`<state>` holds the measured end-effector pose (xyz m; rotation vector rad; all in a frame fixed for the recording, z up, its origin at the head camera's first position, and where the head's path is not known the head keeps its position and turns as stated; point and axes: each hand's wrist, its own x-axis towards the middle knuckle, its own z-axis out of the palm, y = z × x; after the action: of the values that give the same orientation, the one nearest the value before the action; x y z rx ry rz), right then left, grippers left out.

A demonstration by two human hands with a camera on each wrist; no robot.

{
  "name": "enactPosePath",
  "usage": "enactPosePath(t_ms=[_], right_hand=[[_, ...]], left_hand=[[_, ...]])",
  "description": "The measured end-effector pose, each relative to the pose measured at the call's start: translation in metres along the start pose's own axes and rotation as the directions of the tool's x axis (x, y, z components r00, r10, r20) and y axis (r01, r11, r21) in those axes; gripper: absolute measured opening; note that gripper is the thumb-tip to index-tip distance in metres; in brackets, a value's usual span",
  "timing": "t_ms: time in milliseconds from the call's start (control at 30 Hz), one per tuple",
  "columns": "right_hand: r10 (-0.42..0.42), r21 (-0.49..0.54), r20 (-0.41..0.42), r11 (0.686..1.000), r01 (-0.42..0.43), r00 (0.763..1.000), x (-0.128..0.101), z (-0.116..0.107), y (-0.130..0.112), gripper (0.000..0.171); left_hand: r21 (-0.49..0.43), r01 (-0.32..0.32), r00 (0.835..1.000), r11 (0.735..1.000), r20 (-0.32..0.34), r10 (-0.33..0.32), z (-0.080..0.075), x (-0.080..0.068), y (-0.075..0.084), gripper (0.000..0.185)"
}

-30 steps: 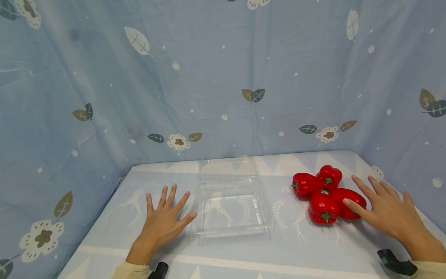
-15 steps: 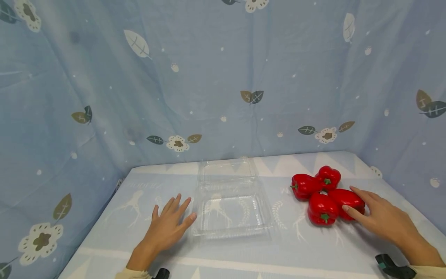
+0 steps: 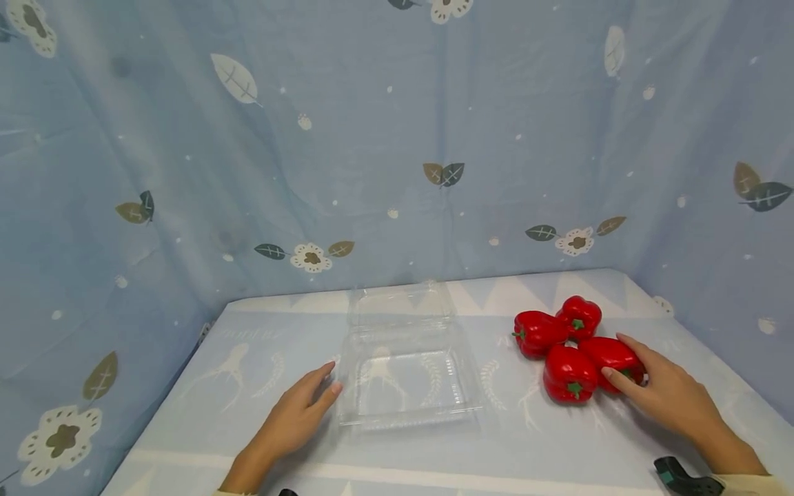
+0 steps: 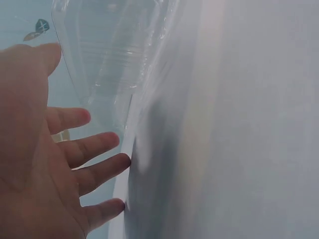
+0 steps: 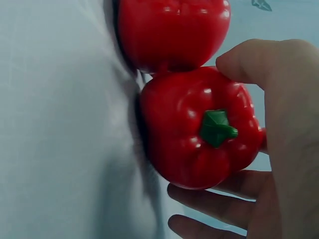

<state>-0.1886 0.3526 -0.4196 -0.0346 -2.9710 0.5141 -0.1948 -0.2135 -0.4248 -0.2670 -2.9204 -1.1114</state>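
Observation:
Several glossy red bell peppers lie grouped on the right side of the table in the head view. My right hand is around the rightmost bell pepper, thumb on its near side and fingers on its far side. The right wrist view shows this pepper's green stem facing the camera, with the thumb at its edge; some fingers pass behind it. My left hand is at the left side of an opened clear plastic clamshell container, fingers relaxed and holding nothing. In the left wrist view its fingers are spread apart.
Another bell pepper sits against the gripped one, with a further pepper and a back one behind. The container's lid lies folded back towards the blue patterned curtain. A light patterned cloth covers the table.
My right hand has moved left and closed around the rightmost pepper. My left hand has shifted towards the container, its spread fingers drawing together in the head view. The peppers and container keep their places.

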Motion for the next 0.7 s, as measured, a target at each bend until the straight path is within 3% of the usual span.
enactPosePath(t_ms=[267,500,600,700], right_hand=[[0.020,0.086,-0.101,0.996,-0.011,0.995,-0.003,0.007,0.004,0.092],[0.146,0.233,-0.173,0.967,-0.104,0.974,-0.004,0.009,0.007,0.085],[0.197,0.346,-0.171,0.929,-0.128,0.965,-0.002,0.006,0.004,0.081],[0.242,0.513,-0.111,0.845,-0.153,0.964,-0.001,0.002,-0.001,0.080]], left_hand=[[-0.145,-0.008,1.000,0.989,0.002,0.008,0.008,-0.001,0.001,0.065],[-0.205,-0.040,0.999,0.978,-0.008,0.040,0.015,0.003,0.002,0.064],[-0.210,-0.057,0.998,0.976,-0.014,0.056,0.016,0.002,0.004,0.063],[-0.213,-0.068,0.998,0.975,-0.019,0.065,0.016,0.000,0.005,0.060]])
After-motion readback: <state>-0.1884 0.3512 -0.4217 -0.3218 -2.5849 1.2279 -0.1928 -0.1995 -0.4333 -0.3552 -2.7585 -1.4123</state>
